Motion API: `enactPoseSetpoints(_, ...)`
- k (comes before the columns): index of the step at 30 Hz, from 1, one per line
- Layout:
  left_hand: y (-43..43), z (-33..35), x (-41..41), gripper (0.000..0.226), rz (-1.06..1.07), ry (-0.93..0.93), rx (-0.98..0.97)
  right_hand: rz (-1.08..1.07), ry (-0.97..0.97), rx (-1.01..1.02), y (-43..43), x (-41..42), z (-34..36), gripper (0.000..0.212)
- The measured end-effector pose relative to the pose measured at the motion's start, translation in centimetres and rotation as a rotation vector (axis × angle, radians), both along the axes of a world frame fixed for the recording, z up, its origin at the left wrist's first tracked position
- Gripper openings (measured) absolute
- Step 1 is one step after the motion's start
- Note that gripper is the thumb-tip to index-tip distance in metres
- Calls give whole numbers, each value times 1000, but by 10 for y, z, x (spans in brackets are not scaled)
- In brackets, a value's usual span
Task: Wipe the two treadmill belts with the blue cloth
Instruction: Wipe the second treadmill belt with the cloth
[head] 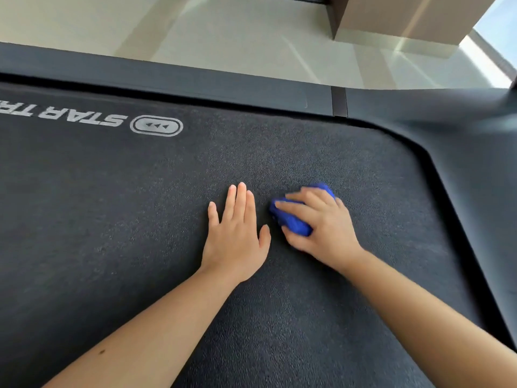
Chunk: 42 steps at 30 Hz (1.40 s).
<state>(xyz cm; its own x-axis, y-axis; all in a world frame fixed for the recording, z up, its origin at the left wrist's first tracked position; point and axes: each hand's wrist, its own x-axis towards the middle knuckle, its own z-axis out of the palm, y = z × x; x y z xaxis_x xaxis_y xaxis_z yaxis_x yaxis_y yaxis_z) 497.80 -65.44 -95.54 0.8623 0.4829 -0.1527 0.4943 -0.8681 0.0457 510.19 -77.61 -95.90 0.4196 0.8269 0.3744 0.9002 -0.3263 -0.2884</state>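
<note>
A dark textured treadmill belt (140, 205) fills most of the view, with white lettering and an arrow logo (156, 125) near its far edge. My right hand (321, 225) presses a bunched blue cloth (293, 222) onto the belt, right of centre. My left hand (237, 231) lies flat on the belt just left of the cloth, palm down, fingers apart, holding nothing. Only this one belt is in view.
A dark side rail (195, 85) runs along the belt's far edge and curves into the treadmill's end cover (461, 141) at the right. Beyond lie pale floor tiles (223, 37) and a beige block with a dark side (391, 15).
</note>
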Motion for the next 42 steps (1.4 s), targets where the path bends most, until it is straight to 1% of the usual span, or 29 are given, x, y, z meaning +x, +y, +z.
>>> enactPoseSetpoints(2, 1, -1, 1, 67, 5, 6, 1, -61, 37, -46, 32, 22, 2, 43)
enactPoseSetpoints(5, 2, 0, 1, 66, -4, 7, 1, -191, 93, -133, 69, 41, 4, 40)
enactPoseSetpoints(7, 3, 1, 0, 65, -14, 13, 5, -193, 83, -139, 70, 43, -1, 41)
enactPoseSetpoints(11, 6, 0, 0, 64, -3, 3, -40, -74, -10, -8, 10, 5, -2, 45)
enactPoseSetpoints(15, 5, -2, 0, 64, 1, -22, -52, 31, -38, 3, -74, -53, -5, 39)
enactPoseSetpoints(17, 3, -1, 1, 64, 7, -26, -47, 84, -45, 5, -92, -61, -7, 37)
enactPoseSetpoints(19, 2, 0, 1, 63, 14, -29, -52, 83, -33, 3, -87, -50, -7, 37)
enactPoseSetpoints(22, 3, 0, 2, 63, 25, -44, -60, -81, -14, -30, -56, -11, -5, 42)
enactPoseSetpoints(25, 3, 0, 2, 62, 19, -57, -77, -294, 106, -125, -34, 34, 6, 46)
enactPoseSetpoints(27, 6, 0, 0, 62, 26, -84, -111, -339, 132, -160, -33, 43, 2, 45)
enactPoseSetpoints(29, 9, 0, 0, 62, 41, -111, -145, -306, 52, -102, -48, 23, 1, 45)
enactPoseSetpoints(31, 11, 0, 1, 62, 45, -129, -162, -238, -2, -33, -80, -9, -3, 48)
enactPoseSetpoints(34, 10, -1, 1, 62, 29, -127, -136, -127, -32, -35, -129, -50, -8, 46)
enactPoseSetpoints(37, 0, 0, -2, 60, 30, -102, -50, -106, -6, -46, -140, -52, -7, 43)
enactPoseSetpoints(39, -16, 5, -1, 55, 48, -100, -54, -113, -1, -47, -136, -45, -6, 43)
enactPoseSetpoints(40, -26, 8, 0, 51, 21, -117, -79, -115, -7, -44, -135, -41, -7, 44)
enactPoseSetpoints(42, -49, 8, 2, 50, -110, -136, -109, -119, -22, -37, -133, -34, -8, 45)
